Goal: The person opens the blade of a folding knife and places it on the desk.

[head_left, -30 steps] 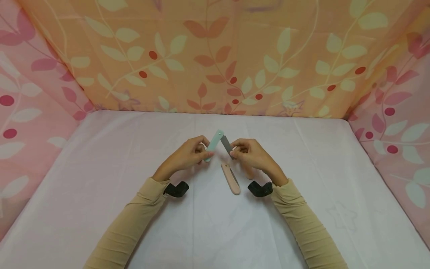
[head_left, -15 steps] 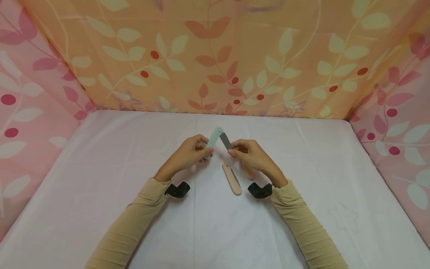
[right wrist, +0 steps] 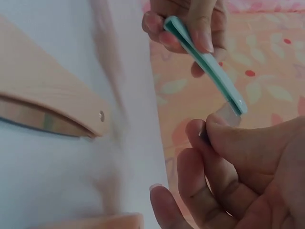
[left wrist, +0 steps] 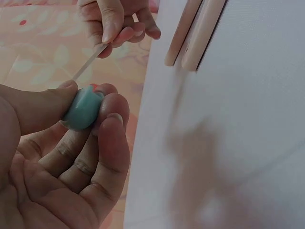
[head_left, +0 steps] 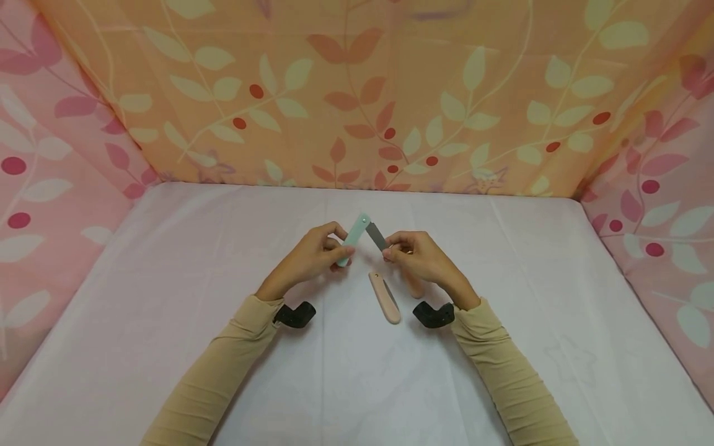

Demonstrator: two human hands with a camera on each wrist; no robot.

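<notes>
My left hand (head_left: 313, 254) pinches the mint-green handle (head_left: 354, 233) of a folding razor between thumb and fingers. The razor's grey metal blade (head_left: 376, 236) is swung out, making an inverted V with the handle. My right hand (head_left: 421, 255) pinches the blade's free end; in the right wrist view, thumb and forefinger cover most of the blade (right wrist: 228, 114). The handle's end (left wrist: 82, 110) faces the left wrist camera. A pale pink folding razor (head_left: 383, 298) lies on the table below my hands. Beside it, a similar peach one (head_left: 414, 286) is partly hidden by my right hand.
A white cloth covers the table (head_left: 234, 390). Behind it hangs an orange leaf-patterned curtain (head_left: 357, 93), with pink patterned curtains at both sides. Black camera mounts (head_left: 297, 314) sit at the wrists.
Both hands keep their pinch on the mint razor. It rises slightly, then comes back down a little, while its angle stays about the same. The pink and peach razors lie still.
</notes>
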